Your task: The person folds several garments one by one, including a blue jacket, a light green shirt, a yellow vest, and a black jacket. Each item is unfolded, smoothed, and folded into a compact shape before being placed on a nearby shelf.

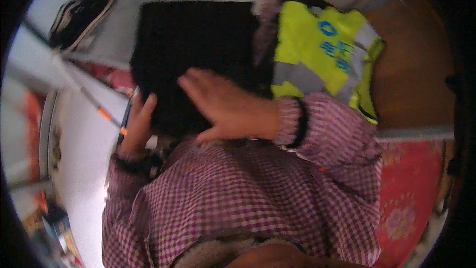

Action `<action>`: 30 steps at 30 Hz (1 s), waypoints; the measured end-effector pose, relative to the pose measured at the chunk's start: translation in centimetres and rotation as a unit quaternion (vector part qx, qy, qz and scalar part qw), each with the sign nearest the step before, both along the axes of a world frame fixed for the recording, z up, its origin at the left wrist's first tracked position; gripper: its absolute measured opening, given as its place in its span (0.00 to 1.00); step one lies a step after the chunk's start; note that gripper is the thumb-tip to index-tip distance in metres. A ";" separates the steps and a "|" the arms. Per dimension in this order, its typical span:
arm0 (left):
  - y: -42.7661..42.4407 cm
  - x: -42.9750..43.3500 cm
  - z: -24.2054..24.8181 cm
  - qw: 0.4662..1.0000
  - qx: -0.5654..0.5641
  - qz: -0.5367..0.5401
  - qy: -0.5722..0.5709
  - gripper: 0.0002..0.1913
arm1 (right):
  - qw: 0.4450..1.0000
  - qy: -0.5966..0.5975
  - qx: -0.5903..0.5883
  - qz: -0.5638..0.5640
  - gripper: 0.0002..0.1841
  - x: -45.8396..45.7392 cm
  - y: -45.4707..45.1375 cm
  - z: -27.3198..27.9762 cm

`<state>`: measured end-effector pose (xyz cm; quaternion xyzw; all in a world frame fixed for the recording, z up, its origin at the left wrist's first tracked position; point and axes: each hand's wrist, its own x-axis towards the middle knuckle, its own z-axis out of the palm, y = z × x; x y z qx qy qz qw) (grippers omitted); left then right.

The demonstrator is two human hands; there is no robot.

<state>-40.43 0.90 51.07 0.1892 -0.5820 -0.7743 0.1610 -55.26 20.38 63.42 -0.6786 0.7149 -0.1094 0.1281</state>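
Note:
A black piece of cloth [197,37], roughly square in outline, lies in front of me. My right hand [234,109] is over its near right part, palm down with the thumb spread away from the fingers and nothing in its grasp. At the cloth's near left edge is my left hand [139,123], thumb and fingers pointing away from me. Blur hides whether it pinches the edge or only rests there. To the right of the cloth lies a yellow high-visibility vest [308,44] with grey bands and blue printing.
A brown wooden surface [409,63] is at the right, above a red flowered cloth [405,190]. A dark item with pale edging [81,18] lies at the upper left. A thin rod or cord with orange parts [104,114] runs towards my left hand.

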 end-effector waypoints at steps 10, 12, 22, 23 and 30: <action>3.4 -4.5 11.0 0.976 0.094 -0.037 0.193 0.27 | 0.915 -0.318 -0.161 -0.190 0.46 -0.6 -1.1 0.0; 4.0 -5.8 11.4 0.969 0.004 -0.019 0.245 0.26 | 0.883 -0.329 -0.289 -0.172 0.35 -2.1 -1.9 1.3; 6.9 -6.5 9.3 0.943 -0.193 -0.042 0.268 0.21 | 0.683 -0.353 -0.487 -0.414 0.29 -3.7 9.7 10.7; 6.8 -6.5 8.8 0.948 -0.191 -0.057 0.248 0.20 | 0.658 -0.361 -0.534 -0.389 0.31 -3.5 11.4 10.6; 6.8 -7.5 6.0 0.920 -0.334 -0.063 0.195 0.18 | 0.317 -0.539 -0.639 -0.448 0.20 -5.2 17.7 1.7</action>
